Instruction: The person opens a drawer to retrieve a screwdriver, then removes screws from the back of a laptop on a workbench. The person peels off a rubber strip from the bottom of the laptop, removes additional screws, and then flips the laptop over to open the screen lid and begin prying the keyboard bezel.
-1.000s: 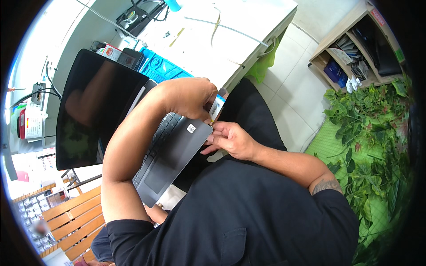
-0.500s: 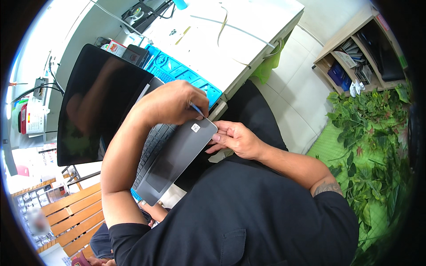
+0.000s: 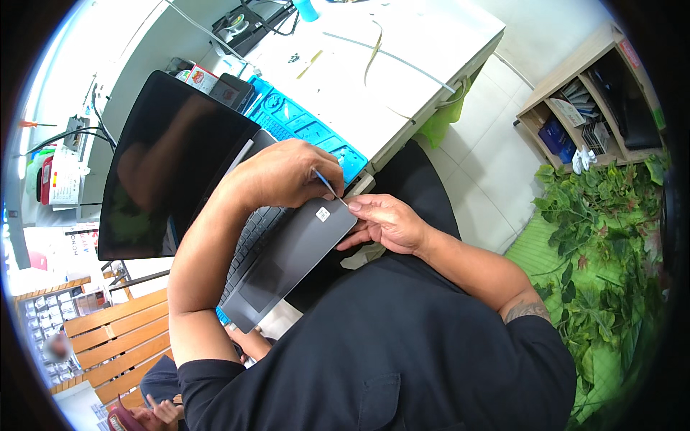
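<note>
An open laptop with a dark screen [image 3: 169,172] and a grey palm rest [image 3: 287,251] lies tilted in front of me. My left hand [image 3: 298,176] is closed around a thin blue-grey pointed tool [image 3: 322,178], above the palm rest's right corner. The tool's tip reaches that corner, close to my right thumb. My right hand [image 3: 388,223] pinches the same corner, thumb on top and fingers partly hidden beneath the edge. A small white square label [image 3: 323,214] sits on the palm rest near the corner. My left hand and forearm cover part of the keyboard [image 3: 248,244].
A blue work mat [image 3: 287,118] lies behind the laptop on a white table [image 3: 402,57] with loose cables. A wooden shelf [image 3: 535,115] and leafy greenery [image 3: 596,237] stand at right. Another person's hand [image 3: 248,345] is near the laptop's front left; a capped person [image 3: 126,416] is lower left.
My right thumb has shifted onto the corner beside the tool's tip. The whole view has moved slightly. At lower left, the capped person's raised hand has come into view.
</note>
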`<state>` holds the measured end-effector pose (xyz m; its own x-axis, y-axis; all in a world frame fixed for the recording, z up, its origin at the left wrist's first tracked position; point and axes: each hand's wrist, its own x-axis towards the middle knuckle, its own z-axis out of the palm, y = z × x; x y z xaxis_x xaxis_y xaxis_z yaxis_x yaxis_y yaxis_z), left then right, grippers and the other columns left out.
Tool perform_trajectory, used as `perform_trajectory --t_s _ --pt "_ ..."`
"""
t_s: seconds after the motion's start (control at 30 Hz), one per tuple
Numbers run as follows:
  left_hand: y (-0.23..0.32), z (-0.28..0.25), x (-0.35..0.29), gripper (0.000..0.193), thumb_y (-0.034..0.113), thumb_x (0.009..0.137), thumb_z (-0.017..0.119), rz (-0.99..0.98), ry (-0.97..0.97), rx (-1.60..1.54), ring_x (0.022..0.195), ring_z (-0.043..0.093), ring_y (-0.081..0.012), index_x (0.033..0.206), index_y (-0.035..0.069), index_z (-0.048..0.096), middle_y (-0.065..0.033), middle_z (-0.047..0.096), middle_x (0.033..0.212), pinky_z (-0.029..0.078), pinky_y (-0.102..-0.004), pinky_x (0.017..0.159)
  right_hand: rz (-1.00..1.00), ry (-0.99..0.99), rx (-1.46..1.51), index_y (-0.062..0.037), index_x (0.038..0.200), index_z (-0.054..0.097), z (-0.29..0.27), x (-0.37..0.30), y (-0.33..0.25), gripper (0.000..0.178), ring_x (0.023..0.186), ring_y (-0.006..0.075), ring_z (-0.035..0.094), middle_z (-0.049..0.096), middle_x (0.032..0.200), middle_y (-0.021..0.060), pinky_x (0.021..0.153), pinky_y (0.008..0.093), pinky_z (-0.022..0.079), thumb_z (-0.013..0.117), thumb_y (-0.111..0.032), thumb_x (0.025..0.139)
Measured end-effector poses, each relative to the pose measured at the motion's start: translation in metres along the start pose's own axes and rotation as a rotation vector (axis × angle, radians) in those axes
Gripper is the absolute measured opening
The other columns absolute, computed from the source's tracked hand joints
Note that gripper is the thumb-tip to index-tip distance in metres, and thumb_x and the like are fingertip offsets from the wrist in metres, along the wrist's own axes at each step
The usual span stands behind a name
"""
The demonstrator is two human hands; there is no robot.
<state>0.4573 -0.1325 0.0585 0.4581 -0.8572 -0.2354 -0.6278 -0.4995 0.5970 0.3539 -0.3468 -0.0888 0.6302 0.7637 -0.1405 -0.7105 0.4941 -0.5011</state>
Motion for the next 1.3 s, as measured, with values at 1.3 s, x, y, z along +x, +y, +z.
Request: perform_trajectory --t_s 1.3 --pt "-0.007 0.002 -0.012 0.017 0.007 0.085 0.082 0.049 0.006 -0.086 0.102 0.073 -0.0316 0.102 0.009 0.080 -0.0094 0.077 0.103 0.058 -0.0435 0.084 0.327 -0.136 -0.556 0.0118 0.118 0.070 -0.002 0.025 -0.073 0.029 0.100 0.0315 0.081 0.078 0.115 0.0224 0.081 0.0377 0.069 0.059 -0.011 0.104"
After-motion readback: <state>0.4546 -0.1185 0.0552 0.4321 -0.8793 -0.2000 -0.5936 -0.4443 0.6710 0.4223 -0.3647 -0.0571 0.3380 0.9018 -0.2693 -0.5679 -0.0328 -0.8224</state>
